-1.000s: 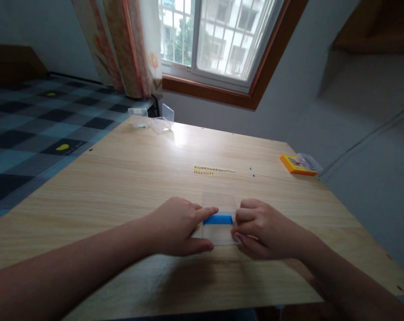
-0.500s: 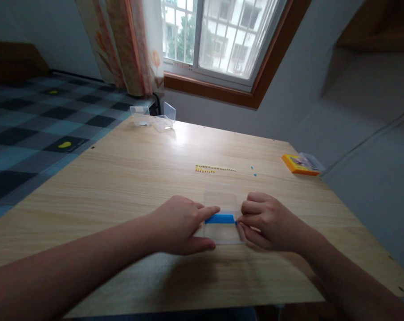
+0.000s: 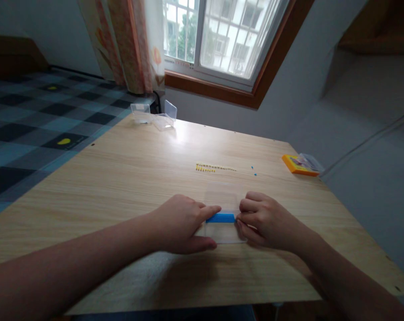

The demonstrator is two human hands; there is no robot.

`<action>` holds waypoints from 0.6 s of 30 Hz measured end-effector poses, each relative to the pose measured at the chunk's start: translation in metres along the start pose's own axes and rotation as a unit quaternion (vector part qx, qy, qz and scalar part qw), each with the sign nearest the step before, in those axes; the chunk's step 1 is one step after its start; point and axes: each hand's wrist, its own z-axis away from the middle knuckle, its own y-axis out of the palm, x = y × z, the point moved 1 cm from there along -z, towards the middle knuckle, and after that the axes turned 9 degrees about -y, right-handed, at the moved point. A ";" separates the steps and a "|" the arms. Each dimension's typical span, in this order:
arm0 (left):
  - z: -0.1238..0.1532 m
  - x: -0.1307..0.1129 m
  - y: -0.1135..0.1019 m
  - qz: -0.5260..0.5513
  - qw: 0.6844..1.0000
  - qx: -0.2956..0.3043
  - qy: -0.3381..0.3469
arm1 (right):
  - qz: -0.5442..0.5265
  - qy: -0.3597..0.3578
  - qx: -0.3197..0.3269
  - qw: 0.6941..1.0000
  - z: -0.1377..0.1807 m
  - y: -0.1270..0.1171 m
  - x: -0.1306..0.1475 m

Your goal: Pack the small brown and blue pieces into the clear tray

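Observation:
An open clear plastic box (image 3: 222, 234) lies in front of me, with a row of small blue pieces (image 3: 220, 218) packed side by side across it. My left hand (image 3: 185, 225) rests at the box's left side, index finger stretched along the back of the row and thumb apart near the front edge. At the row's right end, my right hand (image 3: 263, 218) has its thumb and index finger pinched together. A tiny blue piece in that pinch is mostly hidden by the fingertips.
Beyond the box, small yellow pieces (image 3: 205, 170) lie in lines on the wooden table (image 3: 138, 178), with two loose blue bits (image 3: 255, 174) to their right. An orange-yellow case (image 3: 298, 166) sits at the right edge. Clear open boxes (image 3: 163, 121) stand at the far left corner.
My right fingertips have shifted slightly left, bringing the tiny blue piece up against the row's end. My left hand keeps nearly the same place.

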 end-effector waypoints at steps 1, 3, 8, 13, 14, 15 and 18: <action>0.000 0.000 0.000 -0.001 1.000 0.000 0.000 | 0.003 0.009 -0.001 1.000 0.000 0.000 0.000; 0.000 0.000 0.000 -0.002 1.000 0.001 -0.003 | 0.010 0.025 0.000 1.000 -0.001 0.001 0.001; 0.000 0.000 0.000 -0.007 1.000 0.006 -0.004 | 0.011 0.037 -0.004 0.999 -0.001 0.001 0.003; 0.000 0.000 0.001 -0.013 1.000 0.013 -0.005 | 0.011 0.042 -0.013 0.999 0.000 -0.001 0.006; 0.000 0.000 0.001 -0.013 1.000 0.011 -0.004 | 0.010 0.046 -0.016 0.999 0.000 -0.002 0.006; 0.000 0.000 0.001 -0.012 1.000 0.010 -0.002 | 0.010 0.048 -0.017 0.999 0.000 -0.003 0.007; 0.000 0.000 0.002 -0.009 1.000 0.005 0.002 | 0.011 0.047 -0.017 0.999 0.000 -0.003 0.007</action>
